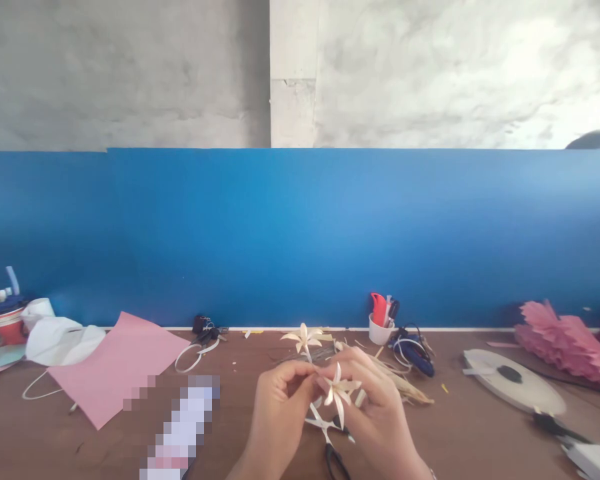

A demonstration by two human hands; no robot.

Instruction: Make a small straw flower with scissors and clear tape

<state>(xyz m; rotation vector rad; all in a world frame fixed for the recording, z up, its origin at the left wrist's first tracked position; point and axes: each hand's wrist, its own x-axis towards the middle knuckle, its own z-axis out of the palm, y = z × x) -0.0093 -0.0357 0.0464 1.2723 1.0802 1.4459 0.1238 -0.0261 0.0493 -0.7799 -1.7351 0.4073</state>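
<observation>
A cream flower [337,393] with narrow pointed petals, seemingly handmade, sits between my hands at the middle of the table. My right hand [373,400] curls round it, with the thumb and fingers closed at its base. The fingertips of my left hand [283,403] are pinched together against those of my right, at the back of the flower; what exactly they grip there is hidden. Just beyond my fingers is a second cream flower [304,335], its pale stem running down towards my hands. Under my hands lie scissors [337,460] with black handles, their blades partly covered.
Dry husk strips [405,387] lie behind my right hand. At the back stands a white cup [381,330] of tools. Pink paper [123,367] and keys [207,328] are on the left. A pale oval disc [525,390] and pink ruffled paper [570,343] are on the right. A blue partition [280,233] borders the table.
</observation>
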